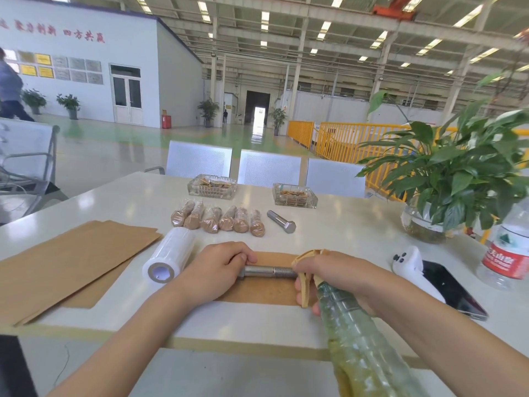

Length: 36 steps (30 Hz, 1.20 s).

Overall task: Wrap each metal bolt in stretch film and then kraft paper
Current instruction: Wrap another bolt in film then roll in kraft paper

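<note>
A bare metal bolt (269, 272) lies across a small kraft paper sheet (269, 292) near the table's front edge. My left hand (217, 270) grips its head end. My right hand (329, 272) holds a clear spray bottle (352, 339) of greenish liquid by its neck, with the tan nozzle right at the bolt's threaded end. A roll of stretch film (169, 259) lies just left of my left hand. Further back is a row of several wrapped bolts (217, 219), with one more bare bolt (282, 222) to their right.
A stack of kraft paper sheets (71, 259) covers the table's left side. Two glass trays (211, 186) (294, 194) stand at the back. On the right are a potted plant (446, 179), a water bottle (506, 253), a phone (455, 290) and a white device (409, 262).
</note>
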Motion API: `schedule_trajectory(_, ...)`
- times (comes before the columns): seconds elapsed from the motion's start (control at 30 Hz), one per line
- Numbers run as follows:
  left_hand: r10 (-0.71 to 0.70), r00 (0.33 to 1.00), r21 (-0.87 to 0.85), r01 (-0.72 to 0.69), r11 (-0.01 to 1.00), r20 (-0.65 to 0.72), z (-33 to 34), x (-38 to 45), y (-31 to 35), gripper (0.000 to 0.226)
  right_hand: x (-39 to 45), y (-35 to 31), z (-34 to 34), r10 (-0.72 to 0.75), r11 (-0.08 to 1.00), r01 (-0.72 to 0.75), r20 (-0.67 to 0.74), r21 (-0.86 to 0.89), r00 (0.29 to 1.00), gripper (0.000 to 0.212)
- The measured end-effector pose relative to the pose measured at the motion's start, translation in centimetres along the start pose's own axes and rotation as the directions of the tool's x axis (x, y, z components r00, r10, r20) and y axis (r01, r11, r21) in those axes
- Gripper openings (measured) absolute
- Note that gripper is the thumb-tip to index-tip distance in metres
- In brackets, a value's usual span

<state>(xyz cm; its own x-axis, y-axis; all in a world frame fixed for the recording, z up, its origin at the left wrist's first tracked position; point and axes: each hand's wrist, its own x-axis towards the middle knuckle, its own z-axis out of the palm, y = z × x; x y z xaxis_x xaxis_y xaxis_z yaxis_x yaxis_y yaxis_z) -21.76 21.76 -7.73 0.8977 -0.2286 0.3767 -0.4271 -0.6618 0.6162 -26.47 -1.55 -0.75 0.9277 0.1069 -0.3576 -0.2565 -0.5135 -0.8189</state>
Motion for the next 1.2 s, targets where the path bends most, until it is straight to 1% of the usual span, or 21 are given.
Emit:
schedule_trajectory(0.17,-0.009,1.0,-0.011,0.009,1.0,0.002,-0.1,0.0,0.0,0.029,0.0,0.0,-0.5,-0.013,1.0,0.013,-0.017,-0.01,1.0,0.027)
schedule_trajectory(0.3,-0.01,1.0,-0.003,0.01,1.0,0.006,-0.1,0.0,0.0,0.029,0.0,-0.1,-0.7,-0.023,0.999,0.023,-0.002,-0.039,1.0,0.028)
schedule_trajectory(0.47,-0.011,1.0,-0.013,0.011,1.0,0.006,0.0,0.0,0.1,0.029,-0.1,-0.1,-0.4,0.047,0.998,-0.046,0.022,-0.039,0.999,0.027)
schedule_trajectory(0.6,-0.009,1.0,-0.012,0.009,1.0,0.004,0.0,-0.1,0.2,0.029,0.1,-0.3,0.2,0.028,0.999,-0.027,0.027,-0.046,0.999,0.029)
schedule_trajectory(0.7,-0.01,1.0,-0.018,0.01,1.0,0.002,0.0,-0.1,0.0,0.029,0.1,-0.7,1.0,0.043,0.999,-0.041,0.064,-0.03,0.997,0.028)
schedule_trajectory(0.77,-0.008,1.0,-0.028,0.008,1.0,-0.003,0.1,-0.1,-0.1,0.029,0.2,-1.1,1.6,0.009,1.0,-0.008,0.069,-0.012,0.998,0.027)
schedule_trajectory(0.87,0.003,1.0,-0.051,-0.004,0.999,-0.008,0.2,-0.1,-0.1,0.029,0.4,-1.7,2.5,-0.032,0.999,0.036,0.099,-0.034,0.995,0.027)
schedule_trajectory(0.97,0.008,1.0,-0.053,-0.009,0.999,-0.009,0.2,-0.2,-0.2,0.028,0.6,-2.1,3.4,-0.042,0.999,0.042,0.108,-0.004,0.993,0.026)
schedule_trajectory(1.1,0.018,1.0,-0.057,-0.018,0.998,-0.003,0.2,-0.1,-0.1,0.03,0.7,-2.3,4.0,-0.045,0.998,0.051,0.122,-0.046,0.992,0.028)
schedule_trajectory(1.2,0.019,1.0,-0.044,-0.019,0.999,-0.003,0.2,-0.1,-0.1,0.03,0.7,-2.5,4.0,-0.061,0.998,0.064,0.099,-0.024,0.993,0.027)
